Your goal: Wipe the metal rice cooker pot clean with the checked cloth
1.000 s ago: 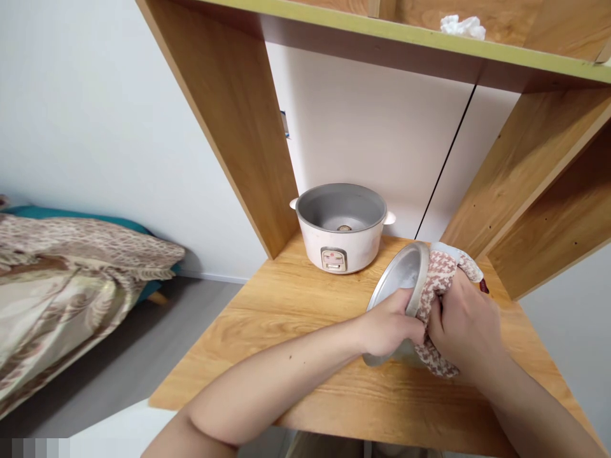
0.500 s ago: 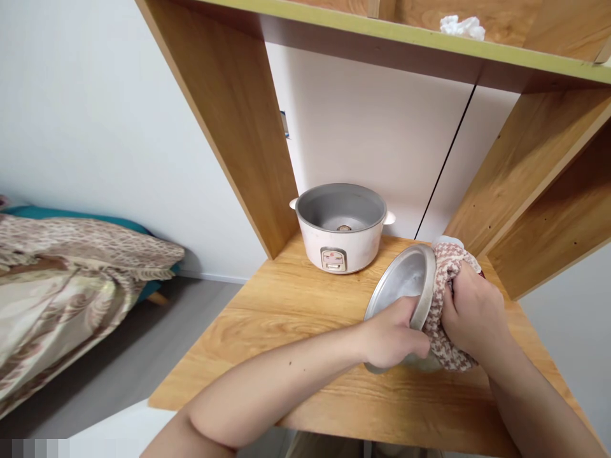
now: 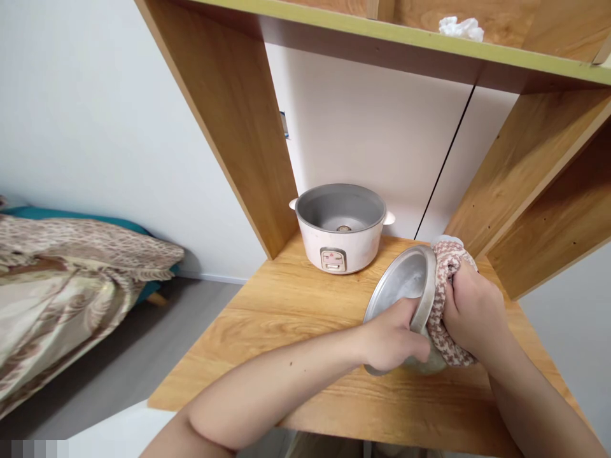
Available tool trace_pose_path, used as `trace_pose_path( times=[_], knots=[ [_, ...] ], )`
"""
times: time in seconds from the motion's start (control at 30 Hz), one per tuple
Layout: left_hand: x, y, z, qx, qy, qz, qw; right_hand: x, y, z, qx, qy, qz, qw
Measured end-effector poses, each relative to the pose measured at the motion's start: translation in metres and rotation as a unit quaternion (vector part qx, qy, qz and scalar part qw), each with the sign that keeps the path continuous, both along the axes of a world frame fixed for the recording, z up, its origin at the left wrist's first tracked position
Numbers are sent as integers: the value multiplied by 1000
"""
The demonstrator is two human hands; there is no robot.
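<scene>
My left hand (image 3: 395, 338) grips the rim of a round metal inner pot (image 3: 403, 280), held tilted on its side just above the wooden tabletop (image 3: 296, 312). My right hand (image 3: 475, 312) is closed on a red-and-white patterned cloth (image 3: 446, 289), pressed against the pot's outer wall. Behind them a white rice cooker (image 3: 340, 226) stands open with a bare grey inside, near the back wall.
Wooden shelf uprights rise left and right of the cooker, with a green-edged shelf (image 3: 429, 44) overhead holding crumpled white paper (image 3: 461, 27). A bed with a patterned blanket (image 3: 62, 280) lies at the left, across grey floor.
My right hand and the cloth have slid up along the pot's outer side. The pot has tipped slightly; my left hand keeps its grip.
</scene>
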State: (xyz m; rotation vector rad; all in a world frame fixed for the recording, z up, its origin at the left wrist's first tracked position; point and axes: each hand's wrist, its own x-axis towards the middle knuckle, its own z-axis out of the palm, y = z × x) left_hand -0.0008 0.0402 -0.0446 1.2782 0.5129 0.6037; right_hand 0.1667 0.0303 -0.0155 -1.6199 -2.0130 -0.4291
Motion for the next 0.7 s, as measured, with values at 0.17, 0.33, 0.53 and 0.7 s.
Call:
trace_pose_path(
  times=[0.17, 0.33, 0.53, 0.7],
  knots=[
    [0, 0, -1, -9, -12, -3, 1000, -1, -3, -3, 23, -16, -12, 1000],
    [1, 2, -1, -17, -34, 3, 999, -6, -7, -4, 30, -24, -16, 999],
    [0, 3, 2, -51, -59, 29, 997, -15, -11, -7, 35, -28, -11, 999],
    [1, 3, 3, -57, -62, 24, 996, -16, -13, -7, 42, -30, -15, 999]
  ],
)
